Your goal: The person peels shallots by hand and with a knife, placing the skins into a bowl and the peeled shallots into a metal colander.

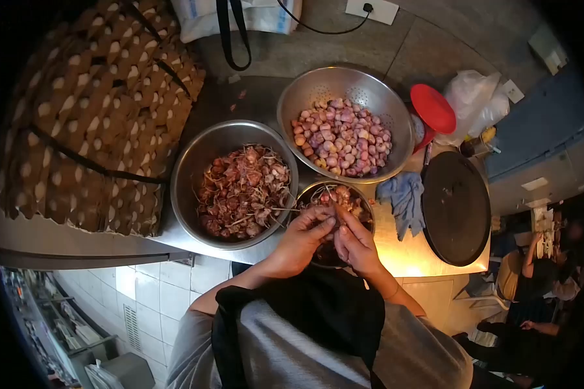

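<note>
Above a smaller metal bowl (368,206) at the table's front edge, my left hand (308,235) and my right hand (357,245) meet with their fingers pinched together. What they hold between the fingertips is too small to name. Pieces of skins and bulbs show in that bowl, partly hidden by my hands. To the left stands a steel bowl (183,206) heaped with reddish unpeeled shallots (243,188) with stringy roots. Behind my hands a perforated steel colander (305,87) holds peeled purple-pink shallots (344,139).
Stacked egg trays (97,123) tied with black straps fill the left. On the right are a blue cloth (402,200), a round black tray (456,211), a red scale (433,109) and plastic bags (467,100). Other people sit at the far right.
</note>
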{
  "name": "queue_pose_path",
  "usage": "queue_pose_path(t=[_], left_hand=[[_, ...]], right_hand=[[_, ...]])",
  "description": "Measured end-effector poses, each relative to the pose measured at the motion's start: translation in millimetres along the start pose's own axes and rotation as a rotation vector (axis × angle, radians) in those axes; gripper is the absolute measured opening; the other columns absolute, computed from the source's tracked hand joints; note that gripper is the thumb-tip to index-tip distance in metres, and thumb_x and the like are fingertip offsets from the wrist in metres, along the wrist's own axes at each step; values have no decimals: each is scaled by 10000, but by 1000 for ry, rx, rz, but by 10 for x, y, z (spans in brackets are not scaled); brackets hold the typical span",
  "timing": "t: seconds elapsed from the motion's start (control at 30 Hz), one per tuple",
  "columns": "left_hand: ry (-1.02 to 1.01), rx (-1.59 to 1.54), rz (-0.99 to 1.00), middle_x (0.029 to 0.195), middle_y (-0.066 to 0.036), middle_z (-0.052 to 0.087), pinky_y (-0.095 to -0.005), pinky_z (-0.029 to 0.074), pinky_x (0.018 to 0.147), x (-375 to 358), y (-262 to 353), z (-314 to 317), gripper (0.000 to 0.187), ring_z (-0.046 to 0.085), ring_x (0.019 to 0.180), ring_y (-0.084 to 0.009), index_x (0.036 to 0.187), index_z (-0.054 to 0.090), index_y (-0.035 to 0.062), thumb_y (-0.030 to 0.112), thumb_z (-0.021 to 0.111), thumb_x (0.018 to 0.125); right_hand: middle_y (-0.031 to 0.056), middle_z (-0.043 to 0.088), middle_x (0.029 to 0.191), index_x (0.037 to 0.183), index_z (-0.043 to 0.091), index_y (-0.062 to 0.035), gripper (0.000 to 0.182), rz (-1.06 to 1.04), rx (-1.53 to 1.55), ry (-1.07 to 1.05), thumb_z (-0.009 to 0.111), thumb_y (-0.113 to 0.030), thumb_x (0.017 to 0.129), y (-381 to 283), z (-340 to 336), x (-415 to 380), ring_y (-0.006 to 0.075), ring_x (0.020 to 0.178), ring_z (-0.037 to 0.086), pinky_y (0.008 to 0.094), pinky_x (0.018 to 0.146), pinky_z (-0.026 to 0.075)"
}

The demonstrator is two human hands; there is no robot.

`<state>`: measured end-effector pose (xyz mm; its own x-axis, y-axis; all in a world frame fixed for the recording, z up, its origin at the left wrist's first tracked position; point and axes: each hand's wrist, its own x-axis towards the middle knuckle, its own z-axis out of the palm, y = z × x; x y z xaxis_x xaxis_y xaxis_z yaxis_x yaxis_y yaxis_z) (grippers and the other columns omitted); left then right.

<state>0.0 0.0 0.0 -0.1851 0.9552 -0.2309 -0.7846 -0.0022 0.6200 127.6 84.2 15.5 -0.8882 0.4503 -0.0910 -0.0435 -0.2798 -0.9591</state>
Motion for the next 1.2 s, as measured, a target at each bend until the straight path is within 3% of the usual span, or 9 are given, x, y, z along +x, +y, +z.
queue_pose_path(t=[0.07,0.2,0.37,0.5,0.6,0.7,0.77,0.8,1.2], left_hand=[[-66,18,32,1058,-30,528,-287,396,839,26,-41,-30,246,497,968,-121,1127,486,63,64,438,886],[6,30,-62,1074,-33,528,-260,400,823,-45,140,22,258,497,966,-117,1142,480,44,78,435,890],[-49,127,-212,1085,-48,529,-254,402,843,-47,174,28,272,501,983,-126,1152,478,32,104,439,893],[13,44,-188,1034,-56,549,-256,441,823,-51,162,65,232,540,901,-128,1087,502,11,102,483,875],[61,-79,-106,999,-54,560,-262,446,816,-28,176,46,212,545,895,-136,1062,515,20,82,504,860],[129,-96,39,961,-49,566,-262,449,804,-22,244,61,211,547,886,-140,1041,525,30,37,534,831],[163,-103,114,951,-47,565,-260,449,795,-36,264,74,225,548,880,-137,1031,530,36,7,554,809],[171,-95,120,945,-45,568,-250,447,779,-30,260,64,254,546,868,-125,1017,532,22,-32,582,773],[197,208,301,863,-60,603,-225,475,703,-73,140,130,215,578,759,-112,898,585,-5,-63,646,700]], right_hand=[[7,359,522,1344,224,-123,454,-10,86,6,347,-251,926,-2,6,-5,63,414,324,180,394,292],[2,326,494,1322,250,-110,435,65,369,16,318,-284,929,-117,90,7,79,373,280,192,364,270],[12,314,469,1305,267,-118,431,72,499,-46,330,-304,921,-204,36,17,83,333,258,192,350,257],[8,283,456,1305,266,-115,432,40,494,-53,325,-306,922,-270,26,11,78,328,249,190,341,252],[32,419,564,1320,246,-88,445,4,501,-32,352,-250,920,-198,-24,-56,53,368,267,166,363,238],[102,555,918,1329,241,-49,462,-27,23,8,386,-175,909,-118,-34,-129,111,607,516,179,562,408],[135,400,1276,1299,295,1,449,-41,-288,65,426,-131,891,-124,6,-164,201,1129,412,269,937,293],[144,385,1290,1289,309,10,442,-56,-314,56,430,-136,890,-134,25,-166,208,1188,348,284,976,236],[145,359,1299,1287,286,25,470,-143,-308,80,455,-141,881,-127,70,-68,202,1201,338,287,989,230]])
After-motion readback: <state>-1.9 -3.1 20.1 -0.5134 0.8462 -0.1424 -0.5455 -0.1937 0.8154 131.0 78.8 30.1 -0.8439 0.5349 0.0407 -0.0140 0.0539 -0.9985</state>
